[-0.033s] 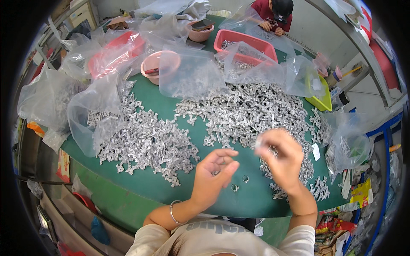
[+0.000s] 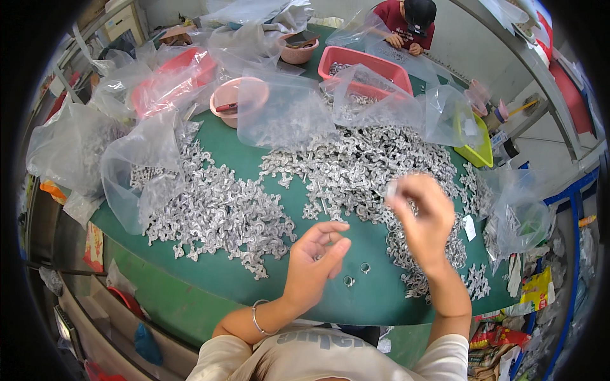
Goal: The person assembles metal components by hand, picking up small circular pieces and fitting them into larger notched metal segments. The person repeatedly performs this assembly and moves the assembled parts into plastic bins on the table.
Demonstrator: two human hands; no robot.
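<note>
My left hand (image 2: pixel 314 260) is over the near middle of the green table, its fingers curled toward the thumb. A small silvery glint shows inside it, too hidden to name. Raised over the right side of the metal parts pile (image 2: pixel 362 168), my right hand (image 2: pixel 424 216) is blurred by motion. Its thumb and fingertips pinch a small pale metal part (image 2: pixel 390 189), whose shape is unclear. Two small ring-shaped clamps (image 2: pixel 349 280) lie apart from each other on the table, between my hands and closer to me.
A second heap of metal parts (image 2: pixel 222 209) spreads at left beside clear plastic bags (image 2: pixel 136 171). Behind are a pink basin (image 2: pixel 254 95), a red-pink tray (image 2: pixel 400 76) and a yellow-green basket (image 2: pixel 480 149). Across the table a person (image 2: pixel 406 25) in dark red works with both hands.
My right hand has risen slightly, away from me and to the right, with the small metal part at its fingertips. My left hand has shifted very slightly left.
</note>
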